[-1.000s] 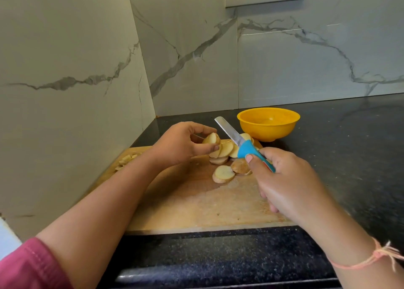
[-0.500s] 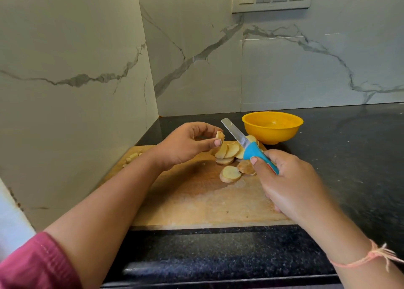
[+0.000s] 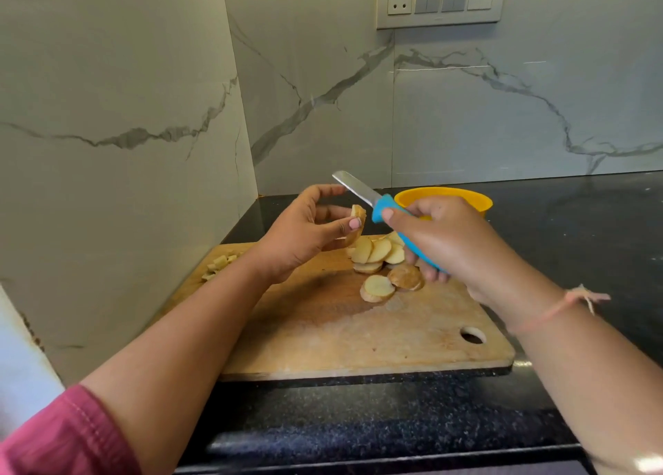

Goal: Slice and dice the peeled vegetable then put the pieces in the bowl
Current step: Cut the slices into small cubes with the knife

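Left hand [image 3: 305,230] pinches a slice [image 3: 358,223] above the board [image 3: 358,331]; right hand [image 3: 448,237] grips the knife [image 3: 369,196] — slicing done, dicing next, likely needing the slice laid flat.

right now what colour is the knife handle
Bright blue knife handle, gripped in the right hand; head view.

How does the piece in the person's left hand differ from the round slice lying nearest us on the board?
The held piece is up in the air, pinched by the left hand; the front slice lies on the cutting board, touched by neither hand. The held piece stands on edge; the front slice lies flat, pale face up. Both are pale yellow with a browner edge.
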Demonstrator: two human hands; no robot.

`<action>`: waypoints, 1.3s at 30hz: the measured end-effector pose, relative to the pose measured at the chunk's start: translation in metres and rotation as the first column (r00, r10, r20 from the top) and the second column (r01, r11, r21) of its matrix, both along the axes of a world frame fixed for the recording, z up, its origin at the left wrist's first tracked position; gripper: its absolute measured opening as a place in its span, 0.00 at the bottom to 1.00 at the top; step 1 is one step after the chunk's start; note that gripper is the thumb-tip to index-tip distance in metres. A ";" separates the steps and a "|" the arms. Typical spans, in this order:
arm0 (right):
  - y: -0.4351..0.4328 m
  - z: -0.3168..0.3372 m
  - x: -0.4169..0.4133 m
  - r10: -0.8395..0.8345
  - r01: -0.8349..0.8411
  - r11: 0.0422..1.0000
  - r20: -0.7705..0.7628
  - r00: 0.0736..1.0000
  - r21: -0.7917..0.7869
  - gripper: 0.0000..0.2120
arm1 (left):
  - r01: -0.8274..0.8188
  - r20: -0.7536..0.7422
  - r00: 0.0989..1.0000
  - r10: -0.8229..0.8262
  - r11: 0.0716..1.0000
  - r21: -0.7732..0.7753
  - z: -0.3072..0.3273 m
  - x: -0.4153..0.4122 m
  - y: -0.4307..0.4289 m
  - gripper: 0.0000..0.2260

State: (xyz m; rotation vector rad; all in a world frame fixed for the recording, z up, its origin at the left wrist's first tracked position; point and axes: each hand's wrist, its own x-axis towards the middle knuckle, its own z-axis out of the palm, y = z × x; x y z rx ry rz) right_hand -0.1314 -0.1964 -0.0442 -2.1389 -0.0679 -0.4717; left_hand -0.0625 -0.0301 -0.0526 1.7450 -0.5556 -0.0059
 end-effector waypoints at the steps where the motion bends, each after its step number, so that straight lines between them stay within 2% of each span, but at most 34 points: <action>1: 0.003 0.006 0.007 0.024 -0.023 0.998 -0.015 1.000 0.063 0.13 | -0.003 -0.016 1.000 0.003 0.999 -0.037 0.001 0.001 0.000 0.24; 6: 0.016 0.014 0.036 0.057 -0.052 0.964 -0.011 0.998 0.260 0.15 | 0.003 -0.065 0.998 -0.012 0.992 -0.124 0.001 0.003 -0.001 0.27; 9: 0.020 0.007 0.045 0.076 -0.062 0.955 -0.036 0.996 0.289 0.16 | 0.035 -0.069 0.997 -0.046 0.986 -0.165 -0.001 0.003 -0.002 0.27; 14: 0.012 0.006 0.042 0.178 -0.105 0.882 -0.118 0.977 0.458 0.14 | 0.070 -0.119 0.988 -0.100 0.970 -0.232 -0.002 0.004 -0.002 0.22; 19: 0.006 0.008 0.038 0.220 -0.106 0.823 -0.140 0.965 0.559 0.12 | 0.067 -0.150 0.982 -0.116 0.952 -0.297 -0.002 0.003 -0.002 0.17; 25: 0.012 0.004 0.034 0.218 -0.136 0.870 -0.121 0.968 0.474 0.14 | 0.023 -0.133 0.989 -0.058 0.967 -0.254 -0.004 0.002 -0.004 0.17; 31: 0.010 0.000 0.038 0.229 -0.128 0.869 -0.159 0.960 0.477 0.16 | -0.032 -0.162 0.987 -0.007 0.972 -0.235 -0.003 0.001 -0.004 0.11; 35: 0.008 -0.001 0.040 0.221 -0.119 0.870 -0.163 0.962 0.479 0.17 | -0.149 -0.214 0.972 0.092 0.951 -0.270 -0.001 0.003 -0.004 0.06; 39: 0.005 0.000 0.042 0.183 -0.078 0.885 -0.189 0.965 0.460 0.19 | -0.247 -0.253 0.950 0.184 0.937 -0.248 0.000 0.006 -0.004 0.10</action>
